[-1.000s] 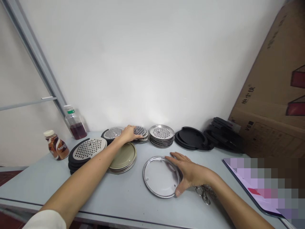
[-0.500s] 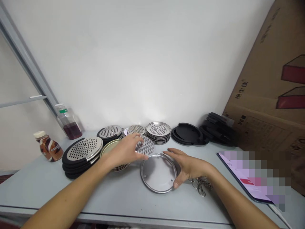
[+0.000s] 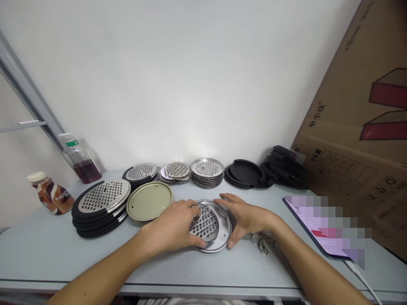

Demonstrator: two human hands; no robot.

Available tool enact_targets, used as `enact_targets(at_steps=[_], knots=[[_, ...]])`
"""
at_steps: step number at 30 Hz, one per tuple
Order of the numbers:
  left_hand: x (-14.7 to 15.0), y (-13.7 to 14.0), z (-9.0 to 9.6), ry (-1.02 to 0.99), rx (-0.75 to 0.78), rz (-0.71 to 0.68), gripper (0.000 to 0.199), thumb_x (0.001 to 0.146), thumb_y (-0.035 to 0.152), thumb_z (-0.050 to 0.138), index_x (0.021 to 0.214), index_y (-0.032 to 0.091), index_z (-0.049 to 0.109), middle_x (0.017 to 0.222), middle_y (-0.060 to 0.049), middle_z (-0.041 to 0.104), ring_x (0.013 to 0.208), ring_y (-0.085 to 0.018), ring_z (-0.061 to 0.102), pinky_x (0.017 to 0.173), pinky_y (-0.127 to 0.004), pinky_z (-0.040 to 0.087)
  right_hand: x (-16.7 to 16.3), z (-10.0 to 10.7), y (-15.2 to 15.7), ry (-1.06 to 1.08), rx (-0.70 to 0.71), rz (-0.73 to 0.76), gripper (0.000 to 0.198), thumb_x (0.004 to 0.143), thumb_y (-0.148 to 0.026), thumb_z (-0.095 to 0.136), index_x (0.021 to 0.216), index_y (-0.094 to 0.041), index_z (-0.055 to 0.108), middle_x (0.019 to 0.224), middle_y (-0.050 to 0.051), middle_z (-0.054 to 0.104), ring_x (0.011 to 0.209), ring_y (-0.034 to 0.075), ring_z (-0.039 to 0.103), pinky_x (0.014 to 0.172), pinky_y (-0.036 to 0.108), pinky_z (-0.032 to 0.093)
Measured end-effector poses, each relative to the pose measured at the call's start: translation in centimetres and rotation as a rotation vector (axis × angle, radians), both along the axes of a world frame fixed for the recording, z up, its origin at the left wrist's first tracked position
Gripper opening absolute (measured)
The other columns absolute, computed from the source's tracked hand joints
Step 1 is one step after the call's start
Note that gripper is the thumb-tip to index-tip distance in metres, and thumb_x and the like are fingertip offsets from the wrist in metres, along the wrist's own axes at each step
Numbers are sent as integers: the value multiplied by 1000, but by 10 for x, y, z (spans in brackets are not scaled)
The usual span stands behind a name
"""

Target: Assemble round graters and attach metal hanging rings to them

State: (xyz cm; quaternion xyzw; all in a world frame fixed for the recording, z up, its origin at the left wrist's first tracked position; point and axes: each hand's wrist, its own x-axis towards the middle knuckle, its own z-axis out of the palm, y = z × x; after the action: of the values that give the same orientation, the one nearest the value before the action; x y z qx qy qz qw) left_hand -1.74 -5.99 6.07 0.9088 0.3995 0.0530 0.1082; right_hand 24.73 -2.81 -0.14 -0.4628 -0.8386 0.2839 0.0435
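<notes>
Two hands share one shallow metal dish (image 3: 224, 239): the left hand (image 3: 176, 224) grips a perforated metal disc (image 3: 208, 223) over its nine-o'clock half, the right hand (image 3: 246, 217) braces its three-o'clock rim; a slipping left grip could land the disc tilted

On the brown bottle (image 3: 52, 197), the letters "NES" (image 3: 61, 195) can be read, while on the cardboard box (image 3: 343, 146) "V6" (image 3: 313, 157) can be made out beside a dark square (image 3: 318, 151), along with a recycling-style sign (image 3: 390, 181) and larger Chinese characters (image 3: 317, 114) too blurred to be read with certainty.
</notes>
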Motion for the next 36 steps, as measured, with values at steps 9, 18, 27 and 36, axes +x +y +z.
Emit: enact_targets(at_steps=[9, 18, 27, 36], knots=[[2, -1, -12, -54, -43, -4, 62, 60, 57, 77, 111, 24, 61, 112, -6, 59, 104, -30, 53, 90, -41, 41, 1, -3, -2, 58, 26, -21, 127, 36, -53, 86, 146, -26, 28, 155, 17, 13, 140, 43, 3, 111, 57, 12], [-1, 9, -23, -92, -94, -45, 60, 63, 58, 75, 110, 23, 61, 115, -8, 58, 111, -29, 51, 100, -43, 35, -2, 2, -3, 19, 21, -21, 126, 37, -55, 85, 146, -26, 28, 155, 18, 13, 140, 43, 2, 111, 57, 12], [11, 10, -19, -38, -51, -41, 45, 67, 51, 76, 97, 20, 62, 105, -7, 60, 100, -28, 55, 86, -37, 43, -3, 4, -4, -39, 19, -11, 126, 41, -58, 83, 147, -23, 24, 154, 21, 11, 141, 40, 2, 112, 55, 12], [18, 8, -30, -102, -22, -10, 62, 61, 51, 79, 108, 17, 57, 118, -11, 54, 105, -31, 53, 87, -38, 44, -2, 4, -3, -35, 20, -22, 126, 41, -57, 83, 147, -21, 25, 154, 21, 13, 141, 40, 4, 112, 55, 14]])
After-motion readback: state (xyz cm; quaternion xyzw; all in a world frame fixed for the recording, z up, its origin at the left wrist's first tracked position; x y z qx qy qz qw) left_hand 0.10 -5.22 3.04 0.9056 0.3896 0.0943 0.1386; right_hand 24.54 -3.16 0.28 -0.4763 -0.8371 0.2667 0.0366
